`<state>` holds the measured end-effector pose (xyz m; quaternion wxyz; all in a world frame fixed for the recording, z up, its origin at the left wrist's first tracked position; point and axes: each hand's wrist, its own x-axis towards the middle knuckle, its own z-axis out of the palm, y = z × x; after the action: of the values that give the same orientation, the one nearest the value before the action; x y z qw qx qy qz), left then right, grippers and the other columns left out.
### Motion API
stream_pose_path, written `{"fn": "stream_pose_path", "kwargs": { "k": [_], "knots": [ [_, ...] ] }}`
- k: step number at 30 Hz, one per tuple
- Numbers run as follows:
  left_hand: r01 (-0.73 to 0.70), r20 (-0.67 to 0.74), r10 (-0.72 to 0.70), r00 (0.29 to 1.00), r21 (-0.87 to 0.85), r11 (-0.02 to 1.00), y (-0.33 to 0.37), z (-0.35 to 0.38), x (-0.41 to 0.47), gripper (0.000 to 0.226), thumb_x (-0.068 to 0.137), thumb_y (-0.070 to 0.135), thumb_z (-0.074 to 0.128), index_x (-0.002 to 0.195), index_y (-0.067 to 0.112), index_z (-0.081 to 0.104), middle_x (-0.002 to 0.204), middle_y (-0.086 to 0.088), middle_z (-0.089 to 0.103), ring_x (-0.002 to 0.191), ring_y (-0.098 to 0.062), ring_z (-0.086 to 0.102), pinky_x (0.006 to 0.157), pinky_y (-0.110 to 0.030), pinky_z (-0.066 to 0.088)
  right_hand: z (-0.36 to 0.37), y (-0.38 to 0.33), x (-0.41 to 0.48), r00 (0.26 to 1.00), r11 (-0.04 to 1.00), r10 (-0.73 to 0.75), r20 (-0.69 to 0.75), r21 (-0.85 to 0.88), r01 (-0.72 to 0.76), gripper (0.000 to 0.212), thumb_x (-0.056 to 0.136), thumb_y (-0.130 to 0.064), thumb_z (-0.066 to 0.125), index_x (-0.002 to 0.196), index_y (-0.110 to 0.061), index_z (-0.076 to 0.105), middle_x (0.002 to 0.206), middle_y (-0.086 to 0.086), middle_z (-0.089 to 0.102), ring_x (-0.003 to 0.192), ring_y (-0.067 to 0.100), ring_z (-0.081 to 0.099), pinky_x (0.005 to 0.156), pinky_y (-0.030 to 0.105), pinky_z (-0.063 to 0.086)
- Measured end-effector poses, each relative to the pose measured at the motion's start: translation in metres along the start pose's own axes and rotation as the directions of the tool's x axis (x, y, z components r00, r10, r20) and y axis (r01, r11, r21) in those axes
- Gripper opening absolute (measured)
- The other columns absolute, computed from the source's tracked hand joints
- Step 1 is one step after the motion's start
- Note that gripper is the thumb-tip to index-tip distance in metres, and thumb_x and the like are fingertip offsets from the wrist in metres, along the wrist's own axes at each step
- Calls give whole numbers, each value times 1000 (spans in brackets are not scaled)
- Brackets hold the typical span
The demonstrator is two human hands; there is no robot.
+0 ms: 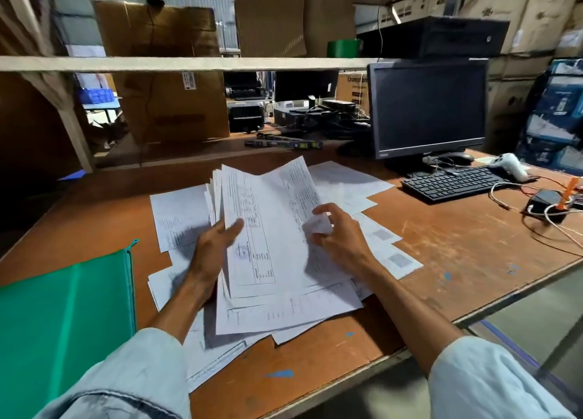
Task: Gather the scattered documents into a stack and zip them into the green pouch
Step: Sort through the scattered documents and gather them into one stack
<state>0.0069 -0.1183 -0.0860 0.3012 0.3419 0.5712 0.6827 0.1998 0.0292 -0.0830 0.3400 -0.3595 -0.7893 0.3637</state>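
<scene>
Dim storeroom — wooden desk [441, 245], shelf [189, 63], stacked cardboard boxes [520, 15].

Reads as a warehouse or stockroom office; told by printed cardboard cartons [533, 18] stacked high past the far right corner of the desk [441, 245]; by the bare, scuffed plywood top; by a dark monitor [427, 109] and black keyboard [451, 183] near the far right edge, a white handheld scanner [509, 166] just beside the keyboard; by a black computer case [432, 37] lying on a rough plank shelf [157, 63] over the far edge; by a printer [246, 117] and a 2nd monitor [304, 84] farther back, behind the shelf; by printed documents [342, 179] spread across the middle of the desk.
</scene>
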Motion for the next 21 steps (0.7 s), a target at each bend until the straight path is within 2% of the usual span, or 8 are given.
{"fn": "stream_pose_path", "kwargs": {
  "k": [3,5,6,9,13,15,17,21],
  "knots": [
    [-41,-12,42,999,82,996,-4,0,1,34,94,7,62,127,15,62,106,10,75,91,-12,74,68,-22,59,-1,5,-2,992,993,-39,118,-104,51,53,91,-10,66,126,-42,43,151,7,44,116,27,58,69,21,52],
    [-24,-29,27,999,108,994,-7,-2,2,39,93,5,64,130,17,61,107,8,75,93,-16,74,71,-27,61,-2,8,-2,978,981,-88,192,-155,119,59,92,-11,64,132,-43,36,150,10,43,103,23,59,55,15,48],
    [-9,-35,14,999,119,993,-7,-3,2,42,93,4,64,132,18,60,112,5,74,95,-19,74,72,-30,61,-2,9,-2,975,976,-107,194,-168,141,59,92,-15,65,133,-43,34,147,11,46,100,23,59,56,16,48],
    [-16,-62,25,998,157,988,-6,-3,3,44,93,2,63,131,22,59,114,4,70,87,-11,73,66,-27,61,-7,12,2,993,947,-115,8,-301,112,45,94,-34,62,134,-29,42,127,9,63,109,28,58,83,41,50],
    [-55,-95,77,993,217,975,-4,-6,2,50,91,-1,65,137,14,55,122,-1,66,99,-17,66,87,-31,54,-31,39,7,956,782,53,-288,-584,-220,49,93,-46,54,124,-9,50,127,18,58,120,36,45,103,51,33],
    [-63,-102,86,991,212,975,-4,-6,2,51,90,-2,65,139,12,54,124,-2,65,104,-20,63,86,-27,50,-40,49,6,923,695,195,-331,-618,-368,71,86,-61,55,125,-2,50,133,24,52,127,41,41,107,54,27],
    [-68,-103,91,990,216,974,-4,-6,2,52,90,-3,64,139,11,54,124,-2,65,104,-19,63,84,-25,50,-41,53,8,918,650,240,-316,-650,-394,93,79,-73,54,134,2,46,138,26,50,131,43,39,108,54,26],
    [-78,-90,97,991,197,977,-3,-5,1,52,91,-3,64,140,13,53,123,-1,64,97,-14,65,72,-19,54,-42,45,11,918,683,229,-323,-619,-388,92,72,-67,69,129,3,49,129,22,57,127,41,43,106,54,32]
  ]
}}
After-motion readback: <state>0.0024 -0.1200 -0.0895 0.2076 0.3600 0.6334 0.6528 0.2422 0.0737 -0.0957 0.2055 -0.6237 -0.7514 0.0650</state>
